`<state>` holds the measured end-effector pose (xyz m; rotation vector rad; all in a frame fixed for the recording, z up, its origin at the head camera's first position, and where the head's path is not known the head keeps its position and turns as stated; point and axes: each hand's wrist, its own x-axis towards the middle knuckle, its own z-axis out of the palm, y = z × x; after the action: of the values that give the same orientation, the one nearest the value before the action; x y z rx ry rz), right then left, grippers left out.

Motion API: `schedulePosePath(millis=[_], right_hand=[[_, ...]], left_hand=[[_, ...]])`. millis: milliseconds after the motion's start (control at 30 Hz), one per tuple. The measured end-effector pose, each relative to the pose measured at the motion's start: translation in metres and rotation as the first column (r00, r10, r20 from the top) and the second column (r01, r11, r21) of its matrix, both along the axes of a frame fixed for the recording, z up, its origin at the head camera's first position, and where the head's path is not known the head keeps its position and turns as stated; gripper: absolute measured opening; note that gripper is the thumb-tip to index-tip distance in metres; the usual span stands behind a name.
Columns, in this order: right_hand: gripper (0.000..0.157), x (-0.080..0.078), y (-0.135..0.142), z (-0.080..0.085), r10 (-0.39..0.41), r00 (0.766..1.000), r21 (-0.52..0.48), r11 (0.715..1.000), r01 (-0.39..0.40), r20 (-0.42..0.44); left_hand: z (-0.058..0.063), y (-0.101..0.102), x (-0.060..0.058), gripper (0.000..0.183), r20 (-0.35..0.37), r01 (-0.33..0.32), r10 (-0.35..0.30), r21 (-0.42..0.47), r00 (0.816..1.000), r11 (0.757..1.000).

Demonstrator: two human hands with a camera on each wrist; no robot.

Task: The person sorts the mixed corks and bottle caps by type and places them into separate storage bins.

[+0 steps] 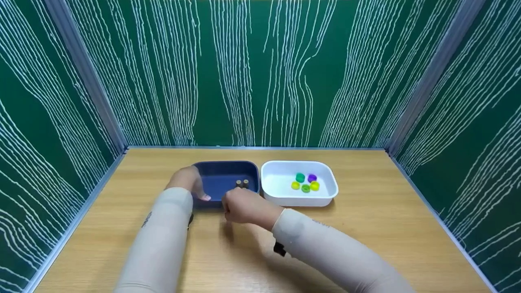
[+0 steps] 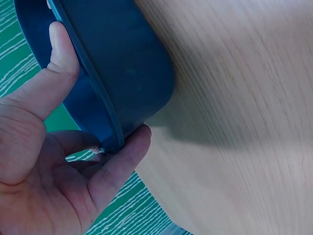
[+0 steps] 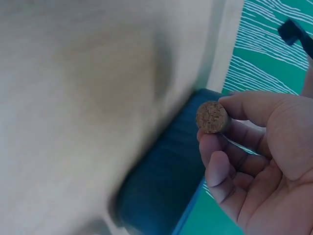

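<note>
A dark blue plastic tray point(image 1: 220, 179) lies on the table, and my left hand point(image 1: 186, 179) grips its left end. In the left wrist view, the thumb point(image 2: 61, 51) lies over the rim and the other fingers are against the end of the tray point(image 2: 132, 58). My right hand point(image 1: 250, 207) is in front of the tray's near side. It pinches a cork point(image 3: 212, 117) between thumb and fingers, with the speckled round end showing in the right wrist view; in the head view this cork is hidden. Two more corks point(image 1: 242, 184) stand upright inside the blue tray, towards its right end.
Right beside the blue tray is a white tray point(image 1: 276, 179). Several small round coloured pieces lie in it: a teal one point(image 1: 300, 177), a purple one point(image 1: 312, 178), a light green one point(image 1: 305, 188) and yellow ones point(image 1: 314, 186). Green white-streaked panels point(image 1: 260, 81) enclose the wooden table point(image 1: 358, 195).
</note>
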<state>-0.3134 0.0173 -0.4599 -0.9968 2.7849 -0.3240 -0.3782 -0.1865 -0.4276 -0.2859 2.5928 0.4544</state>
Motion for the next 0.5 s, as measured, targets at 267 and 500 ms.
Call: schedulePosePath(millis=[267, 500], right_hand=[[0.016, -0.014, 0.002, 0.022, 0.015, 0.999, -0.07, 0.997, -0.018, -0.051], [0.01, -0.032, 0.001, 0.031, -0.031, 0.997, -0.118, 0.993, 0.023, -0.065]], left_hand=[[0.018, 0.004, 0.01, 0.096, 0.036, 0.034, -0.033, -0.019, 0.999, 0.999], [0.025, 0.005, 0.013, 0.103, 0.066, 0.069, -0.065, -0.054, 0.996, 0.996]])
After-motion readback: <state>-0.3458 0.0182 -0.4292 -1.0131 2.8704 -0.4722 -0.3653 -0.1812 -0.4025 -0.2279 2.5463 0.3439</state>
